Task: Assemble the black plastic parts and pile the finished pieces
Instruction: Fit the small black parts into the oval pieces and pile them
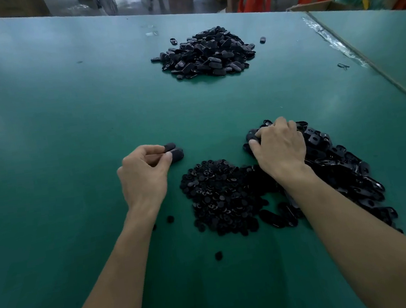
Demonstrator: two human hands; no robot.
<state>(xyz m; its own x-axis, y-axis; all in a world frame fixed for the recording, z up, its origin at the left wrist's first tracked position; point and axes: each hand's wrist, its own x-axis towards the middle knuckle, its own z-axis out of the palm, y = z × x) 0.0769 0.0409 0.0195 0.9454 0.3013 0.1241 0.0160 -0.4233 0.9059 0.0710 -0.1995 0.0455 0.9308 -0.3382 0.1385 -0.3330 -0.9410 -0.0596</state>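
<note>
Fingers [154, 148] of the left hand [142, 171] pinch two dark oval pieces [177, 154] low at the green counter [55, 146]; whether they touch it cannot be told. The right hand [280, 147] curls its fingers [261, 131] round an oval shell [250, 135] at the far left edge of the heap of oval shells [338, 162]. Between the hands lies the mound of round inserts [217, 195], touching that heap on its right side (a few stray rounds [170, 218] sit loose beside the left forearm). The finished pile [205, 52] lies well apart, far across the counter. The likely trouble is that the right wrist, lying over the seam between the two stocks, may drag shells into the inserts and mix them. A loose two-piece pinch could also drop one short of the far pile, and with everything black, a half-seated part might pass unnoticed.
</note>
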